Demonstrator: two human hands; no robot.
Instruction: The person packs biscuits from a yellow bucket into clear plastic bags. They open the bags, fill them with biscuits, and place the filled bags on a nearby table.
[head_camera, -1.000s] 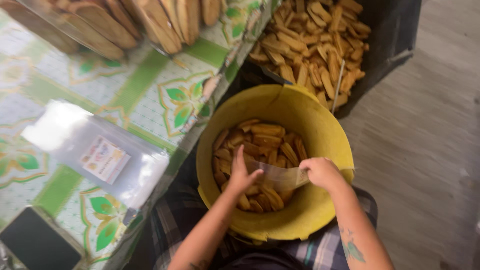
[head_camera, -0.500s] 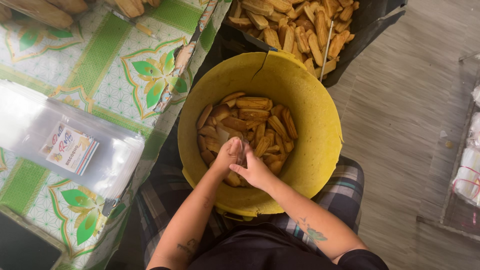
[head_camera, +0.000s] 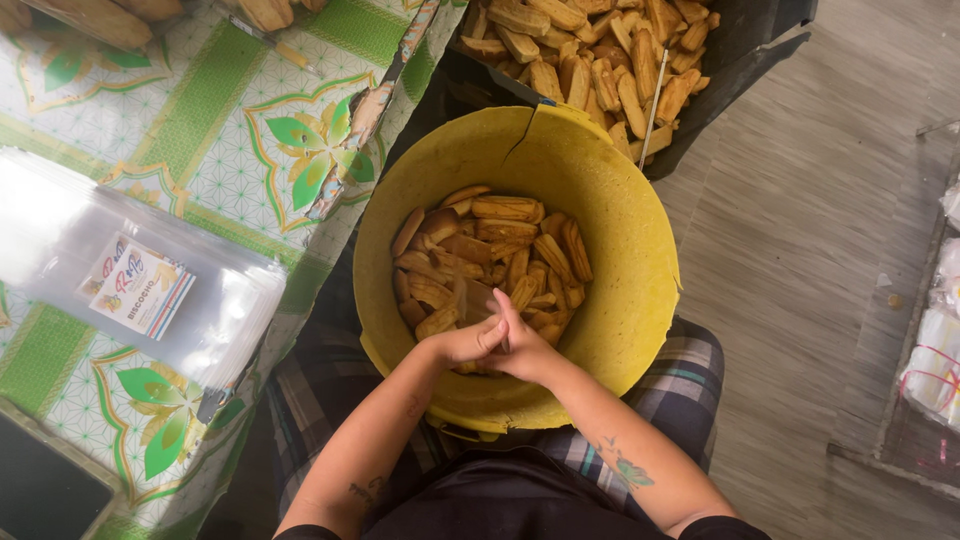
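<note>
Both hands, left hand (head_camera: 462, 343) and right hand (head_camera: 522, 350), meet inside the yellow bucket (head_camera: 620, 240) of biscuits (head_camera: 500, 255).

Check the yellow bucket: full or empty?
Partly full. Yellow bucket holds a layer of golden biscuit sticks at the bottom; bare inner wall shows above them.

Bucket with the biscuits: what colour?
Yellow bucket, with a split in its far rim; head view.
</note>
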